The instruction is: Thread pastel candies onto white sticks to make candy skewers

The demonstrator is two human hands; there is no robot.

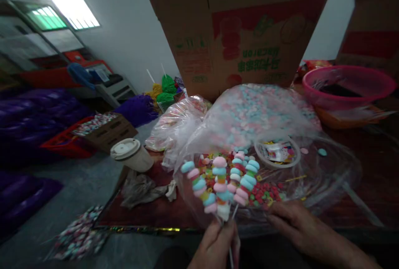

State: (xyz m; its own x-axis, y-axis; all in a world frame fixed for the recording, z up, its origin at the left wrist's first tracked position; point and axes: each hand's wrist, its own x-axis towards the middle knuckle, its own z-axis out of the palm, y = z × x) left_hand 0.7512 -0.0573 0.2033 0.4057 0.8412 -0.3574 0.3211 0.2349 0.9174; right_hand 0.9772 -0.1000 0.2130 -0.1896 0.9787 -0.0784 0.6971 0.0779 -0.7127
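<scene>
My left hand point(218, 238) is closed around the thin sticks of several marshmallow skewers point(221, 184), held upright over the table's front edge. Pink, blue and white marshmallows alternate on them with small coloured gummy rings. To the right, my right hand point(293, 223) reaches in low at the edge of the clear plastic bag point(330, 165). Its fingers are stretched out to the left beside red and green gummy rings point(268, 192), and I see nothing held in them. Behind the skewers, pink and blue marshmallows point(258, 107) fill the bag.
A round plastic tub point(277, 152) holds shiny packets. A lidded cup point(132, 155) and crumpled plastic point(143, 190) lie left. Behind stands a big cardboard box point(193, 53); at right, a pink basin point(349, 99). More skewers point(82, 233) lie on the floor, near a red crate point(68, 144).
</scene>
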